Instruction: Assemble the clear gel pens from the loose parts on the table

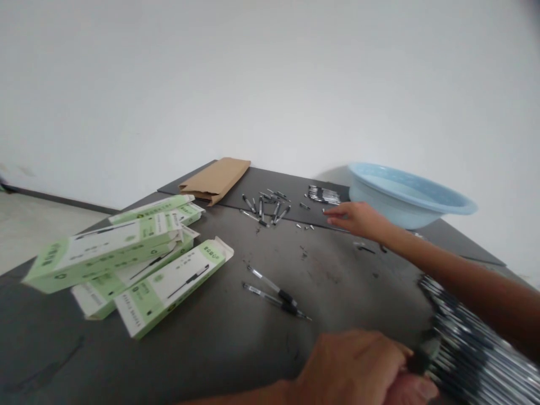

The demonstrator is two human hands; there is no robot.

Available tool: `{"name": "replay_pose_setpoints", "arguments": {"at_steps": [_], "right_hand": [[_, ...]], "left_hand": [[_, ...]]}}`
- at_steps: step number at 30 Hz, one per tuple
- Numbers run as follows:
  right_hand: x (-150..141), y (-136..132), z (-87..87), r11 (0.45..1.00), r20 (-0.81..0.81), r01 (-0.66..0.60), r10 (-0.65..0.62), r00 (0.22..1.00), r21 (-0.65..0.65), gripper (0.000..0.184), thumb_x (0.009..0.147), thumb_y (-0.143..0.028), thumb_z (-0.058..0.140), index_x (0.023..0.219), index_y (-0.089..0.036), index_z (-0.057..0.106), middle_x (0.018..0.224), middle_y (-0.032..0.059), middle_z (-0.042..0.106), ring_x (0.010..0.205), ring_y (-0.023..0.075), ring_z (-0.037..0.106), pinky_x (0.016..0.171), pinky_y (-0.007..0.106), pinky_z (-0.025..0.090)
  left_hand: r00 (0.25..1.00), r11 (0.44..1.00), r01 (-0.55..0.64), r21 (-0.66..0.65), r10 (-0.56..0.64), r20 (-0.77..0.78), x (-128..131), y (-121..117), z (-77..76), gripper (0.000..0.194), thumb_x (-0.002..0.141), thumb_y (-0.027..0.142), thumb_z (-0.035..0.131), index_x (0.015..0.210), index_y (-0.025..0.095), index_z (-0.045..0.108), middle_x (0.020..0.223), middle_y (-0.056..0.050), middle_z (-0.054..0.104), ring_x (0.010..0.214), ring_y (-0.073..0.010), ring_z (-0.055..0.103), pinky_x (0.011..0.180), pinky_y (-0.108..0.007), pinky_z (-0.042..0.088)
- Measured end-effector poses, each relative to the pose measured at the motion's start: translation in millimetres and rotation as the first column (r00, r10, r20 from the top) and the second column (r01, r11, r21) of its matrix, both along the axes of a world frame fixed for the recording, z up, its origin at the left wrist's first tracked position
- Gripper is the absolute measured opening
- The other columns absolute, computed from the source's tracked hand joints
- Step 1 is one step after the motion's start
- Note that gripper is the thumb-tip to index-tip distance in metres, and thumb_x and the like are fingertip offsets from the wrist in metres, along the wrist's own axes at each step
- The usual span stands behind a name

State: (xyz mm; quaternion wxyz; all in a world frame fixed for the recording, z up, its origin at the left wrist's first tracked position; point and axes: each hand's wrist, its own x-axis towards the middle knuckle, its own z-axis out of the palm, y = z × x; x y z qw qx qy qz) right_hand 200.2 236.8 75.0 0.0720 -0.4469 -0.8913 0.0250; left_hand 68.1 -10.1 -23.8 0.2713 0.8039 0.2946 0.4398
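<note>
My left hand (354, 365) is at the bottom, curled round a dark-gripped pen (424, 354) that is mostly hidden and blurred. Just right of it lies a large pile of clear pens with black grips (476, 349). Further back, my right hand (356, 218) reaches over the table, thumb and forefinger slightly apart. A tiny silver pen tip (323, 210) is right at its fingertips; whether they touch cannot be seen. Several more silver tips (306, 227) lie nearby. Two pens (274, 292) rest on the table ahead of my left hand.
Green-and-white pen boxes (169, 287) are stacked at the left. A brown paper bag (217, 177) lies at the back. Loose pen parts (268, 205) are scattered mid-table, with a row of pens (324, 194) behind. A light-blue basin (405, 194) stands at the back right, by the wall.
</note>
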Motion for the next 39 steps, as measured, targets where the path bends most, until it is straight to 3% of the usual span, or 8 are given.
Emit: {"name": "replay_pose_setpoints", "arguments": {"at_steps": [5, 11, 18, 23, 27, 32, 36, 39], "right_hand": [[-54, 61, -20.5, 0.999, 0.081, 0.053, -0.052, 0.995, -0.005, 0.032, 0.106, -0.041, 0.064, 0.129, -0.02, 0.071, 0.127, 0.01, 0.075, 0.112, 0.0254, 0.073, 0.101, 0.048, 0.059], [-78, 100, -46.8, 0.99, 0.171, 0.13, -0.12, 0.978, -0.049, 0.032, 0.104, -0.038, 0.067, 0.129, -0.018, 0.069, 0.13, 0.0104, 0.071, 0.111, 0.0253, 0.071, 0.096, 0.046, 0.061], [-83, 103, -33.3, 0.984, 0.106, 0.149, -0.139, 0.985, -0.1, 0.029, 0.103, -0.037, 0.069, 0.126, -0.018, 0.07, 0.129, 0.0096, 0.071, 0.111, 0.0253, 0.071, 0.096, 0.046, 0.061], [-51, 42, 2.2, 0.986, -0.13, 0.068, -0.087, 0.988, -0.15, 0.037, 0.109, -0.041, 0.053, 0.121, -0.015, 0.076, 0.118, 0.0087, 0.077, 0.112, 0.0276, 0.071, 0.102, 0.043, 0.055], [2, -62, 23.8, 0.972, -0.342, -0.031, -0.053, 0.938, -0.234, 0.055, 0.112, -0.053, 0.038, 0.156, -0.026, 0.057, 0.118, 0.0058, 0.075, 0.102, 0.0202, 0.067, 0.092, 0.034, 0.056], [45, -174, 18.6, 0.87, -0.762, -0.195, -0.263, 0.592, -0.452, 0.036, 0.108, -0.044, 0.06, 0.137, -0.028, 0.073, 0.102, 0.0035, 0.071, 0.092, 0.0162, 0.062, 0.086, 0.029, 0.052], [56, -201, 6.6, 0.815, -0.877, -0.351, -0.357, 0.321, -0.461, 0.02, 0.106, -0.034, 0.067, 0.122, -0.032, 0.078, 0.104, 0.0005, 0.075, 0.091, 0.0123, 0.067, 0.087, 0.024, 0.054], [61, -204, 3.2, 0.838, -0.91, -0.36, -0.349, 0.224, -0.411, 0.017, 0.104, -0.031, 0.07, 0.118, -0.033, 0.08, 0.105, -0.001, 0.079, 0.087, 0.0089, 0.068, 0.085, 0.02, 0.055]], "left_hand": [[0.981, 0.993, -0.097, -0.064, 0.084, -0.175, 23, 10, -18.5, 0.032, 0.102, 0.056, 0.064, 0.102, 0.025, 0.071, 0.074, -0.004, 0.077, 0.062, -0.0235, 0.073, 0.045, -0.033, 0.038], [0.955, 0.975, -0.213, -0.067, 0.194, -0.223, 40, 25, -26.1, 0.044, 0.105, 0.066, 0.052, 0.1, 0.027, 0.072, 0.069, -0.006, 0.073, 0.063, -0.0249, 0.072, 0.041, -0.039, 0.018], [0.969, 0.978, -0.178, -0.111, 0.155, -0.191, 34, 22, -26.3, 0.045, 0.103, 0.067, 0.053, 0.095, 0.027, 0.07, 0.069, -0.006, 0.072, 0.064, -0.0258, 0.072, 0.042, -0.038, 0.021], [0.949, 0.96, -0.269, -0.075, 0.278, 0.148, -3, 1, 1.9, 0.047, 0.11, 0.058, 0.035, 0.102, 0.022, 0.064, 0.078, -0.009, 0.073, 0.07, -0.0269, 0.071, 0.059, -0.04, 0.042], [0.975, 0.996, -0.051, -0.077, 0.066, 0.214, -27, -4, 25.8, 0.031, 0.113, 0.039, 0.041, 0.098, 0.02, 0.06, 0.08, -0.006, 0.07, 0.071, -0.0206, 0.067, 0.065, -0.034, 0.047], [0.987, 0.993, -0.016, -0.119, 0.034, 0.155, -29, -6, 37.3, 0.021, 0.112, 0.029, 0.045, 0.098, 0.021, 0.059, 0.077, 0.0, 0.063, 0.068, -0.0151, 0.061, 0.064, -0.028, 0.045], [0.994, 0.992, -0.037, -0.12, 0.049, 0.095, -25, -7, 41.5, 0.023, 0.112, 0.027, 0.046, 0.093, 0.021, 0.059, 0.074, 0.002, 0.06, 0.067, -0.0137, 0.06, 0.063, -0.026, 0.044], [0.997, 0.994, -0.049, -0.102, 0.054, 0.05, -24, -6, 43.8, 0.022, 0.11, 0.026, 0.048, 0.093, 0.02, 0.061, 0.072, 0.003, 0.06, 0.064, -0.0127, 0.059, 0.061, -0.025, 0.044]]}}
